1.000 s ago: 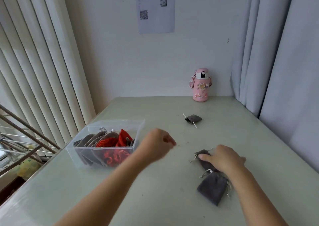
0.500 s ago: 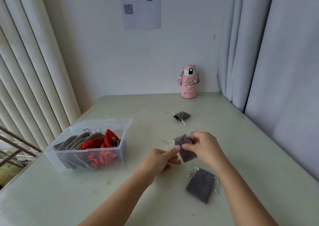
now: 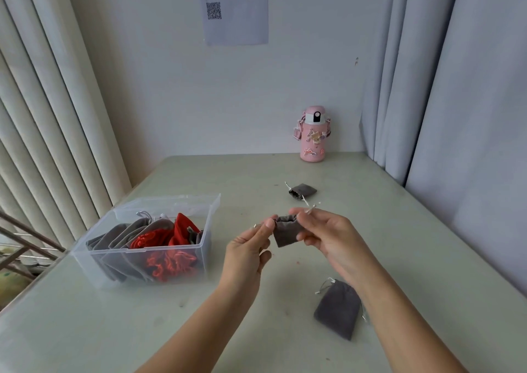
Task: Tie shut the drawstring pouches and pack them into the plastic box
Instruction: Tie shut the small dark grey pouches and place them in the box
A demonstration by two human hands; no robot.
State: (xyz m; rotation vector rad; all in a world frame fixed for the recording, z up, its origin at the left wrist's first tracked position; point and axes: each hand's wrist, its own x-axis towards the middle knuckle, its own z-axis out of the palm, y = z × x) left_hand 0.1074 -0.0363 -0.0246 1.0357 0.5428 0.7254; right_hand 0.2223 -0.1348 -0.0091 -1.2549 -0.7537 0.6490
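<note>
— How far along is the person with the packing?

— Well into it, it seems. The clear plastic box point(image 3: 171, 203) at the left of the pale green table point(image 3: 399, 230) already holds a row of grey fabric pouches point(image 3: 119, 241) standing on edge, and bunched red fabric pouches point(image 3: 171, 247) beside them. Whether each of those is knotted cannot be told.

— And what is in hand?

— A small grey fabric drawstring pouch point(image 3: 286, 231), held up above the table to the right of the box. The left hand point(image 3: 248, 247) pinches its mouth at the left corner, the right hand point(image 3: 328, 235) pinches the right corner, and thin silver cord ends point(image 3: 310, 208) stick out past the fingers. The mouth looks gathered but not fully drawn, so the pull is probably under way and the knot not yet made.

— What is left after that one?

— Two more lie out on the table. A flat grey fabric pouch point(image 3: 338, 308) lies just beside the right forearm, its mouth open and cords loose. A smaller puckered grey pouch point(image 3: 302, 191) lies farther back, in front of the pink sticker-covered water bottle point(image 3: 312, 134); its mouth looks cinched, yet it is not in the box. So three pouches remain to pack, as far as can be seen.
</note>
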